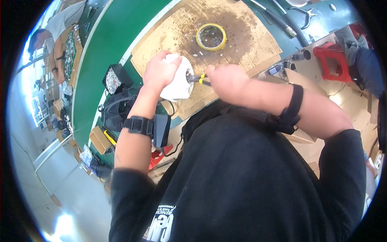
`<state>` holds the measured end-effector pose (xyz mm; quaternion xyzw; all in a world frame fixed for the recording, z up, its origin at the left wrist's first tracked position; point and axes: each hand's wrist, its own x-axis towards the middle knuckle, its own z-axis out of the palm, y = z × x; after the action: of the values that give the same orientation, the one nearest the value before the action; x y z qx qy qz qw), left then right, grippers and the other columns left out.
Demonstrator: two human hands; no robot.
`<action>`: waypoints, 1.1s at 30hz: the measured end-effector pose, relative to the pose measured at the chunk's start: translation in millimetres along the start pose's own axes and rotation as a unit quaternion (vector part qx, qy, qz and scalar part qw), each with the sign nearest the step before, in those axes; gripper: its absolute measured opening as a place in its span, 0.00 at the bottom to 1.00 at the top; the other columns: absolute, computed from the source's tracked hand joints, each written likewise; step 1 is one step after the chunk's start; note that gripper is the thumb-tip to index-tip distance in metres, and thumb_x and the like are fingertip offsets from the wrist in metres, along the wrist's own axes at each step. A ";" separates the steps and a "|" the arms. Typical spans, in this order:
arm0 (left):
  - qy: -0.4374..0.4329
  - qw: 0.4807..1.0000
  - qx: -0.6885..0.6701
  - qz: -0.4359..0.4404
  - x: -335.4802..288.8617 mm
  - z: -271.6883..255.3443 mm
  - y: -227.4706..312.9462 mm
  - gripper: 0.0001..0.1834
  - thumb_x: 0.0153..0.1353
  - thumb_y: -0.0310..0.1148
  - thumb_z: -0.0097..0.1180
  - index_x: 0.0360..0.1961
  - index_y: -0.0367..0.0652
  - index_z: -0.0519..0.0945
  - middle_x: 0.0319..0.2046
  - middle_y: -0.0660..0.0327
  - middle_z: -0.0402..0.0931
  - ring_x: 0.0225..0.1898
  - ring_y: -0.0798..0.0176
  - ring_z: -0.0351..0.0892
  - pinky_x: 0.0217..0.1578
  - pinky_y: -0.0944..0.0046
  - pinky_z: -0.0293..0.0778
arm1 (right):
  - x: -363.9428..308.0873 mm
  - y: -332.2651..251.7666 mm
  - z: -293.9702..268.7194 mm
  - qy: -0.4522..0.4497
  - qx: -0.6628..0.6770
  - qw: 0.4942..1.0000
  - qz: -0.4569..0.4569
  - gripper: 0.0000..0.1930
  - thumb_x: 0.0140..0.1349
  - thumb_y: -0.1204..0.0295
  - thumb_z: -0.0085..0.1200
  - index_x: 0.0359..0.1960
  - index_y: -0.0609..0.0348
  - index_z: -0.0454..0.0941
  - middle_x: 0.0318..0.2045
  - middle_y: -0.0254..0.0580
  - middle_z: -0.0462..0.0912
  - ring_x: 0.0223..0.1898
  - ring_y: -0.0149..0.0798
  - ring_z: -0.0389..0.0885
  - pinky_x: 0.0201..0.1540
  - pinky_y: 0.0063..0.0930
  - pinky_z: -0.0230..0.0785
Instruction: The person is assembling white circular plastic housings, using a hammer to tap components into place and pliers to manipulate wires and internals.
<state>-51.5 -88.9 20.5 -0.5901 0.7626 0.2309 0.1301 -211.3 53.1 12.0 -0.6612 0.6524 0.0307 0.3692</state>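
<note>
Seen from above, a person works with two bare hands over a stained cardboard sheet (161, 40) laid on a green surface (117, 30). The left grip (161, 70) is closed around the top and side of a white rounded housing (177, 86), which is held above the near left part of the cardboard, its dark round opening facing right. The right grip (229, 82) is wrapped firmly around the black-and-yellow handles of pliers (202, 79), whose tips meet that opening; whether they pinch anything inside cannot be told. The step in hand appears to be plier work at the opening, and the next move seems to call for a steady left hold and careful control of the tips. Beyond the hands, a yellow-rimmed round dish (198, 37) holds small loose pieces, with a few more scattered beside it. To the left, a black tub (124, 76) holds many small silvery parts. For writing, the wearer's black shirt (242, 173) carries white lettering (163, 226), large and tilted, with smaller lines above; no label is discernible on the housing or pliers.
</note>
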 end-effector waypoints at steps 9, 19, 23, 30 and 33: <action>-0.001 1.000 0.011 -0.011 -8.5 -3.7 5.0 0.29 0.54 0.54 0.57 0.55 0.53 0.79 0.50 0.52 0.80 0.54 0.51 0.78 0.55 0.54 0.72 | -11.9 -3.3 0.4 0.031 0.002 0.999 -0.019 0.06 0.59 0.72 0.51 0.35 0.59 0.77 0.29 0.45 0.83 0.34 0.47 0.85 0.32 0.38 0.77; 0.006 0.999 -0.016 0.052 -2.2 -10.1 -38.5 0.25 0.56 0.53 0.57 0.52 0.53 0.81 0.48 0.53 0.81 0.53 0.50 0.79 0.54 0.55 0.72 | -56.4 122.9 13.4 -0.218 0.121 0.968 0.021 0.07 0.54 0.71 0.53 0.30 0.59 0.69 0.23 0.35 0.71 0.27 0.31 0.71 0.31 0.27 0.65; 0.056 0.992 -0.097 0.049 -2.2 -0.9 -75.5 0.24 0.58 0.52 0.58 0.51 0.52 0.81 0.46 0.53 0.82 0.52 0.49 0.79 0.51 0.56 0.73 | -80.6 100.5 -43.5 -0.161 0.237 0.952 0.105 0.08 0.55 0.70 0.55 0.31 0.58 0.70 0.24 0.32 0.71 0.30 0.31 0.71 0.33 0.27 0.64; 0.081 0.971 -0.220 0.039 -2.8 4.6 -84.5 0.28 0.59 0.49 0.60 0.51 0.36 0.77 0.46 0.48 0.81 0.49 0.49 0.80 0.49 0.55 0.73 | -77.7 103.1 -20.7 -0.065 0.556 0.815 0.153 0.07 0.60 0.68 0.59 0.32 0.55 0.73 0.21 0.31 0.73 0.19 0.28 0.72 0.21 0.23 0.66; -0.021 0.906 -0.405 -0.124 12.7 -9.4 -77.9 0.29 0.65 0.48 0.54 0.59 0.38 0.71 0.53 0.55 0.77 0.54 0.54 0.77 0.52 0.53 0.73 | -75.4 102.6 -24.1 -0.035 0.653 0.725 0.217 0.13 0.66 0.65 0.51 0.24 0.54 0.69 0.16 0.31 0.67 0.18 0.30 0.67 0.20 0.28 0.60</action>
<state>20.5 -119.6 7.1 -0.6765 0.5217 0.5142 -0.0760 -323.9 116.4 22.9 -0.0955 0.6236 -0.3002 0.7155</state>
